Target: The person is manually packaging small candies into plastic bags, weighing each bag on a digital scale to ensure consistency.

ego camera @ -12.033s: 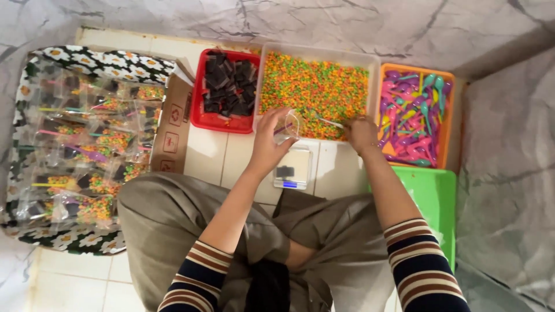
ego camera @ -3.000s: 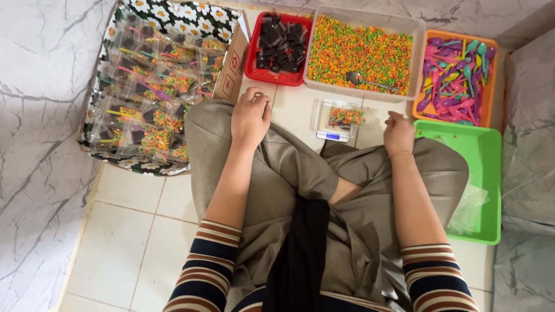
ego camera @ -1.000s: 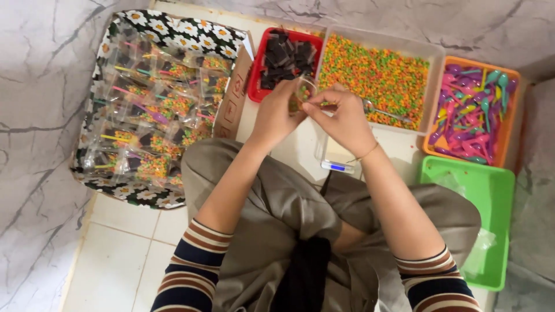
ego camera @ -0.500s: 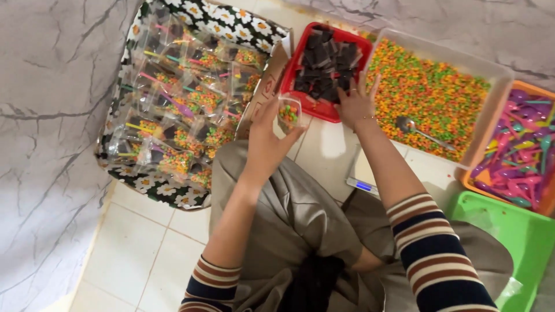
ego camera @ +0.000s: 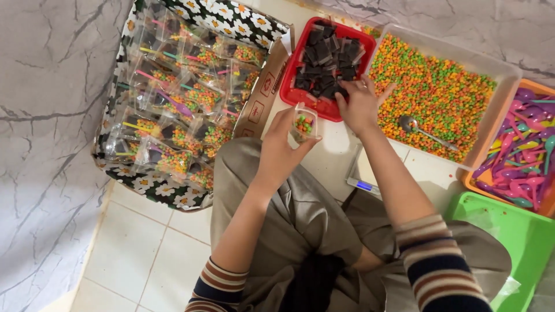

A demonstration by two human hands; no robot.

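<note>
My left hand (ego camera: 280, 147) holds a small clear plastic cup (ego camera: 303, 123) with a little heap of orange and green candy in it, just in front of the red tray (ego camera: 291, 81). My right hand (ego camera: 359, 104) reaches into that red tray, fingers down on the dark wrapped pieces (ego camera: 326, 60) at its near right corner. Whether it grips one, I cannot tell. Beside it stands a clear bin of orange, green and yellow candy (ego camera: 439, 92) with a metal spoon (ego camera: 411, 124) lying in it.
A flower-patterned tray (ego camera: 150, 185) at the left is packed with several filled clear packs. At right an orange bin of coloured plastic spoons (ego camera: 523, 167) and a green tray (ego camera: 520, 237). A small scale (ego camera: 361, 182) sits by my knee. Marble walls surround.
My right hand has moved from the cup to the red tray and sunk further among the dark pieces. The left hand still holds the cup. The view has swung left.
</note>
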